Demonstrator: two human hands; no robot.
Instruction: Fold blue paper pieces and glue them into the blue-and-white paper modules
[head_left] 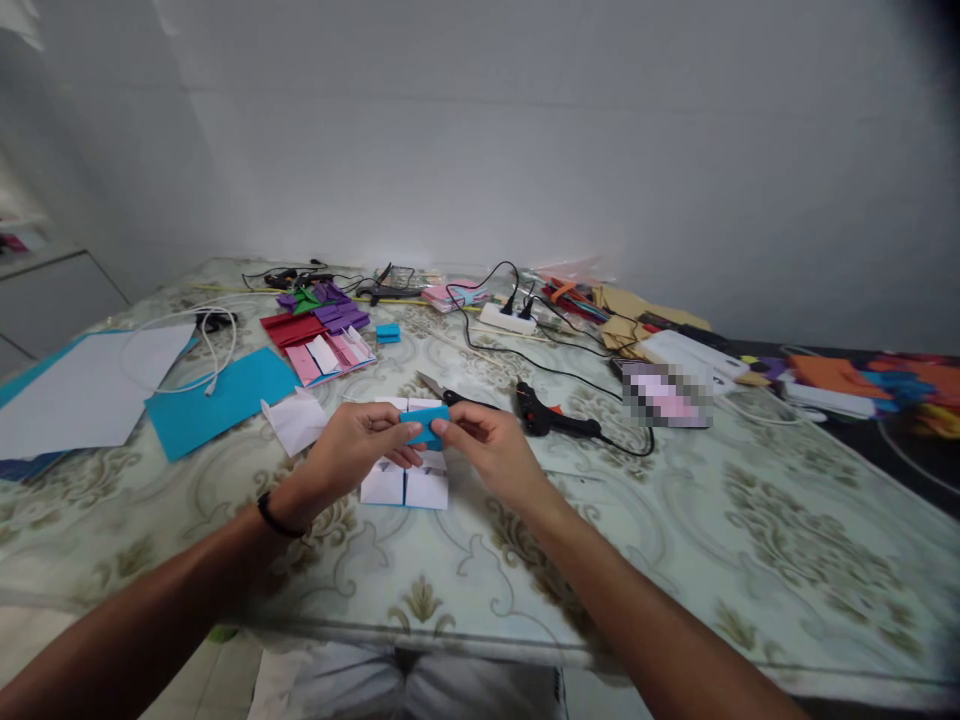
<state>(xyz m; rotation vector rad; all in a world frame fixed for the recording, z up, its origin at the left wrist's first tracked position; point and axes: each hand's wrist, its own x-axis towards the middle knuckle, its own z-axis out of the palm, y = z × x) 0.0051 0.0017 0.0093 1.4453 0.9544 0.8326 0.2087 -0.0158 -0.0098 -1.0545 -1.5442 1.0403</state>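
Observation:
Between my two hands is a small folded piece of blue paper (424, 424). My left hand (373, 437) pinches its left end, thumb on top. At the other end, my right hand (484, 440) grips it between thumb and fingers. Below them on the table lie white paper pieces with blue edges (426, 489), partly hidden by my hands. Scissors (433, 385) lie just beyond my right hand, their handles partly covered. A black glue gun (555, 412) rests to the right of that hand. Behind, a small blue folded paper (388, 333) sits by itself.
Blue sheets (225, 400) and a white sheet (97, 385) lie at left, with a white cable (214, 375). Red folded paper (291, 328) and purple folded paper (341, 316) are farther back. A white power strip (506, 320) has black plugs. A blurred phone (666, 393) lies at right.

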